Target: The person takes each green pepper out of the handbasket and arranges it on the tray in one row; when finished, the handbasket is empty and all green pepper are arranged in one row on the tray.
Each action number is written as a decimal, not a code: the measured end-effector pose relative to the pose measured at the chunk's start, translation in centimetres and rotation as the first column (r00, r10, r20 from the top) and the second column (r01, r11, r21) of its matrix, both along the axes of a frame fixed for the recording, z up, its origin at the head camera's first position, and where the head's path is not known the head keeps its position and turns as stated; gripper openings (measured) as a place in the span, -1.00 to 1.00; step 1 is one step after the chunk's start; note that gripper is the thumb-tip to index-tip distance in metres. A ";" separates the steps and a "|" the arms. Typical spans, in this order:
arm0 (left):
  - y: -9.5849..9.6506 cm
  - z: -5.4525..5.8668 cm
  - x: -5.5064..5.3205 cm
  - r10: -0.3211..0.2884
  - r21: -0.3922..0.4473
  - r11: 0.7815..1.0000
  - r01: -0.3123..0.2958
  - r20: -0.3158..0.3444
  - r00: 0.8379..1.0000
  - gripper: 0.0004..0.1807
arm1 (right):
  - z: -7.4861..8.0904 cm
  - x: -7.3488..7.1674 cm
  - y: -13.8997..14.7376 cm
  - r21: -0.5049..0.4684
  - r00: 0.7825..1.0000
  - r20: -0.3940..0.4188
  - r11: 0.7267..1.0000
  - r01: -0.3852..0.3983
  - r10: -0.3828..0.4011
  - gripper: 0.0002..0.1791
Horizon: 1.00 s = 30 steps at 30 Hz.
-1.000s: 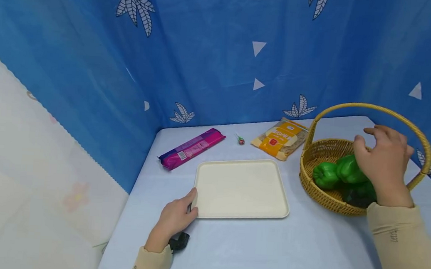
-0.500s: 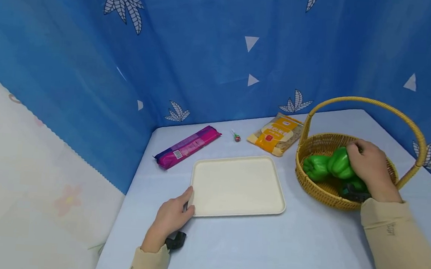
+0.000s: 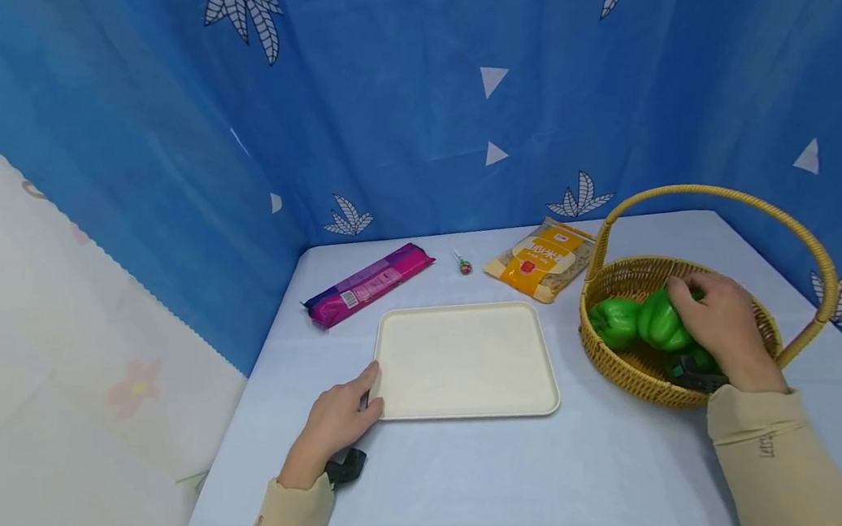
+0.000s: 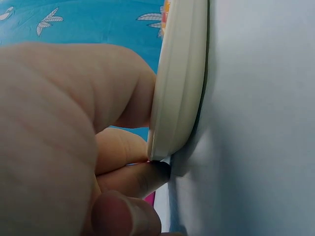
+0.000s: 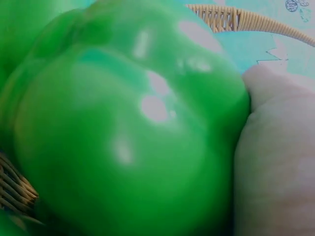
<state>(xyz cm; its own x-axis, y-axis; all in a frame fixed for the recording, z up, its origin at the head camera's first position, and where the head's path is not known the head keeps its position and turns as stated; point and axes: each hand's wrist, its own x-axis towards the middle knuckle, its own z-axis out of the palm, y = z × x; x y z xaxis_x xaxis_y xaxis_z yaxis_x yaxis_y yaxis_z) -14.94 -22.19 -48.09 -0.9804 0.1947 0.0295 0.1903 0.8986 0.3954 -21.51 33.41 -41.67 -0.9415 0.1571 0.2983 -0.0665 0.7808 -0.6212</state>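
My left hand (image 3: 340, 415) is at the near left corner of a cream rectangular tray (image 3: 467, 362), its thumb and fingers holding the rim. Close up in the left wrist view, the fingers bend against the tray's edge (image 4: 179, 88), low over the cloth. Inside a wicker basket (image 3: 622, 376) on the right, my right hand (image 3: 723, 321) grips a green bell pepper (image 3: 660, 322) from above. That bell pepper (image 5: 123, 142) fills most of the right wrist view, with the hand along its right side. A second green bell pepper (image 3: 615, 323) lies left of it, and more green shows beneath the hand.
The basket's tall handle (image 3: 719, 190) arches over my right hand. Behind the tray lie a pink and purple packet (image 3: 371, 286), a small lollipop (image 3: 464, 264) and a yellow bag of grain (image 3: 542, 259). A blue curtain (image 3: 418, 92) hangs at the table's back edge.
My right hand has come down from above the basket onto a bell pepper and grips it, tilting it slightly. The left hand has stayed at the tray's corner; the head view has shifted a little.
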 end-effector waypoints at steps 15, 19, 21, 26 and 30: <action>0.2 -0.2 -0.1 0.008 0.003 1.000 -0.008 -0.003 1.000 -0.29 | -0.8 -0.5 -0.1 0.075 0.989 -0.134 0.996 -0.051 0.061 -0.44; 0.2 -0.2 -0.1 0.006 0.002 1.000 -0.006 -0.013 1.000 -0.29 | -0.8 -0.3 -0.1 0.035 0.990 -0.122 0.997 -0.064 0.068 -0.53; 0.2 -0.2 -0.1 0.005 0.001 1.000 -0.005 -0.015 1.000 -0.29 | -0.7 -0.1 0.0 0.005 0.990 -0.121 0.997 -0.075 0.075 -0.64; 0.2 -0.3 -0.1 0.006 0.004 1.000 -0.006 -0.009 1.000 -0.29 | -0.6 0.1 0.0 -0.039 0.986 -0.139 0.994 -0.101 0.094 -0.66; 0.2 -0.3 -0.1 0.009 -0.001 1.000 -0.009 -0.008 1.000 -0.29 | -0.5 0.1 0.0 -0.028 0.990 -0.095 0.994 -0.104 0.101 -0.46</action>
<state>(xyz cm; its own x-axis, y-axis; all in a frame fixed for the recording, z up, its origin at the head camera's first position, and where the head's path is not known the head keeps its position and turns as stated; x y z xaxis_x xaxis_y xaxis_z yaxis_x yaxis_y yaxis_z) -15.00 -22.03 -48.36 -0.9819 0.1859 0.0370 0.1853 0.9005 0.3935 -21.45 33.40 -42.19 -0.9214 0.0726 0.3817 -0.2038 0.7461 -0.6339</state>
